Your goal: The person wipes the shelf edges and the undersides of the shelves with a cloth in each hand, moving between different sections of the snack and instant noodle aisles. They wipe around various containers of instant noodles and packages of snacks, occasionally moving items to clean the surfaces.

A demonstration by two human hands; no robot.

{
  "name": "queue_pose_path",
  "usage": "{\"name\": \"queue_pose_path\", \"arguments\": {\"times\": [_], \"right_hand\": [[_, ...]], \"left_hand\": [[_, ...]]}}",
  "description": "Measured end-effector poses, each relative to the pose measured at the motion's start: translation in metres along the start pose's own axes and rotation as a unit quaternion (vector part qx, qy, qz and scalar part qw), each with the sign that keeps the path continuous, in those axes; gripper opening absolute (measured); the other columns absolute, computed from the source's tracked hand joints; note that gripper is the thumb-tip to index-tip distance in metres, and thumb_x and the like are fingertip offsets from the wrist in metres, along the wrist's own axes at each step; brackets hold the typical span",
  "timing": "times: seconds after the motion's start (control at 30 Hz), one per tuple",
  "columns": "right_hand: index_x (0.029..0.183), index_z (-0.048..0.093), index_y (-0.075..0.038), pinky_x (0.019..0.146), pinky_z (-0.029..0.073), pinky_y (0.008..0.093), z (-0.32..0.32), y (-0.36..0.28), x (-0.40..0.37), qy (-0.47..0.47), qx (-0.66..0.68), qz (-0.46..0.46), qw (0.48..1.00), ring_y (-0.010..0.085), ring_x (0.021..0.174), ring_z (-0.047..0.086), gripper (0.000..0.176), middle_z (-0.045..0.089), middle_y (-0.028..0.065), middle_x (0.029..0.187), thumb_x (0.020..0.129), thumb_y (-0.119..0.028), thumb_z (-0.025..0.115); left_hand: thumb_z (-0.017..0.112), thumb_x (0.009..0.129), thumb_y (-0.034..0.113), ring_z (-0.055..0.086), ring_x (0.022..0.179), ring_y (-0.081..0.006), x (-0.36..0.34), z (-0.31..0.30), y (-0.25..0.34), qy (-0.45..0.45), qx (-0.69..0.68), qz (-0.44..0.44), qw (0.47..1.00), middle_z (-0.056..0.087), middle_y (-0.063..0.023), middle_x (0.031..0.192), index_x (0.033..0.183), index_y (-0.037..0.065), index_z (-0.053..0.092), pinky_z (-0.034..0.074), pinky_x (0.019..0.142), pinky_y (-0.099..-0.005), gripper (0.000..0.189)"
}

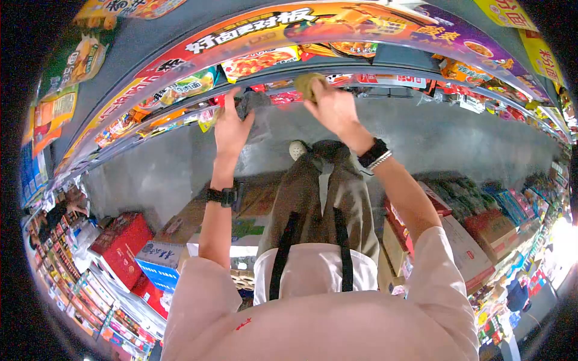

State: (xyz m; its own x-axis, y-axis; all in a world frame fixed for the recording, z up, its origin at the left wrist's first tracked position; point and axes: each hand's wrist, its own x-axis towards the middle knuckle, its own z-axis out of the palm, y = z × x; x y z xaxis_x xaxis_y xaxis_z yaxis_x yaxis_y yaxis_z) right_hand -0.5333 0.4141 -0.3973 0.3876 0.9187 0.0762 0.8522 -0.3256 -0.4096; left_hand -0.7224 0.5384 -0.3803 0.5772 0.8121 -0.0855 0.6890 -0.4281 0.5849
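My right hand (337, 111) is closed on a crumpled olive-green cloth (308, 86), in front of the lower shelf edge. My left hand (232, 129) is raised at the shelf front, its fingers and thumb stretched apart. A dark grey crumpled thing (251, 103) lies between and behind its finger and thumb; whether the hand touches it cannot be made out. Just beyond the hands are bright packets of instant noodles (259, 63) on the shelf.
A long orange and purple printed shelf strip (361, 24) curves across the top. More noodle bags (78, 66) stand at upper left. Behind me are cartons, among them a red box (123, 249) and a blue and grey box (159, 265). The grey floor (421, 132) lies below the shelves.
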Motion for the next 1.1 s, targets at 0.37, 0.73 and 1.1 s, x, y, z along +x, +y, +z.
{"name": "queue_pose_path", "arguments": {"times": [0.37,0.73,1.1], "right_hand": [[0.084,0.051,-0.005,0.051,0.047,0.0383,0.044,-0.087,0.032,0.018,0.060,-0.079,0.995,0.0284,0.060,0.059,0.026,0.058,0.0129,0.074,0.072,-0.027,0.061],[0.095,0.049,-0.010,0.047,0.048,0.0373,0.025,-0.058,0.011,-0.053,-0.008,-0.049,0.997,0.0277,0.058,0.058,0.029,0.055,0.0102,0.080,0.075,-0.026,0.060],[0.088,0.045,-0.008,0.050,0.047,0.0404,0.048,-0.094,0.029,-0.044,0.014,-0.106,0.993,0.0309,0.064,0.058,0.024,0.055,0.0124,0.075,0.073,-0.022,0.059]], "left_hand": [[0.066,0.065,0.016,0.054,0.088,-0.0345,0.004,-0.014,-0.058,0.070,0.034,-0.046,0.996,0.058,-0.0157,0.093,0.102,0.006,0.050,0.043,0.077,-0.0414,0.041],[0.066,0.066,0.016,0.054,0.086,-0.0386,0.013,-0.016,-0.063,0.018,0.054,-0.058,0.997,0.057,-0.0216,0.088,0.107,0.007,0.042,0.043,0.073,-0.0442,0.048],[0.067,0.067,0.014,0.054,0.083,-0.0394,0.016,-0.019,-0.062,0.001,0.050,-0.054,0.997,0.057,-0.0224,0.085,0.102,0.007,0.040,0.043,0.071,-0.0450,0.045]]}}
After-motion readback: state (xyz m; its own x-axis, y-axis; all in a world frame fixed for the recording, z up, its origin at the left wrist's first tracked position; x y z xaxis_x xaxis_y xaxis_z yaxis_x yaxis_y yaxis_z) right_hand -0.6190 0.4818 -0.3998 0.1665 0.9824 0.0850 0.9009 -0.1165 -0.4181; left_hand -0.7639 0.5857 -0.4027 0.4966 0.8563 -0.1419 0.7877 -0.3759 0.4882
